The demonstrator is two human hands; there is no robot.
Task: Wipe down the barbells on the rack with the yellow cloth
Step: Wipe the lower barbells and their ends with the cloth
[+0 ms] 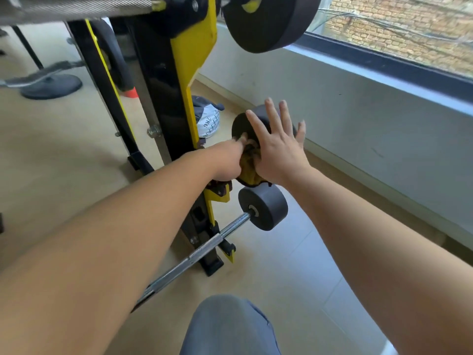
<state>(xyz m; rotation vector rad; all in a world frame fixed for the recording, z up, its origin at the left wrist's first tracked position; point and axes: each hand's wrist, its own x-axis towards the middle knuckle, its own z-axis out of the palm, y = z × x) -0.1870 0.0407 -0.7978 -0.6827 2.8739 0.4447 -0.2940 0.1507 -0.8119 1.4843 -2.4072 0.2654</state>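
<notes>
A yellow and black rack (188, 80) holds three barbells, each with a dark round weight at its end. My left hand (227, 160) grips the yellow cloth (249, 166) and presses it against the inner face of the middle barbell's weight (240, 124). My right hand (277, 144) lies flat on that same weight's outer side, fingers spread, holding nothing. Most of the cloth is hidden between my two hands. Below, the lowest barbell (210, 242) shows its steel bar and weight (265, 207). The top barbell's weight (266, 21) hangs overhead.
A white low wall (358, 119) under a window runs along the right. A grey and white 2 kg ball (208, 121) lies on the floor behind the rack. A round black stand base (52, 87) sits at far left. My knee (230, 326) is at the bottom.
</notes>
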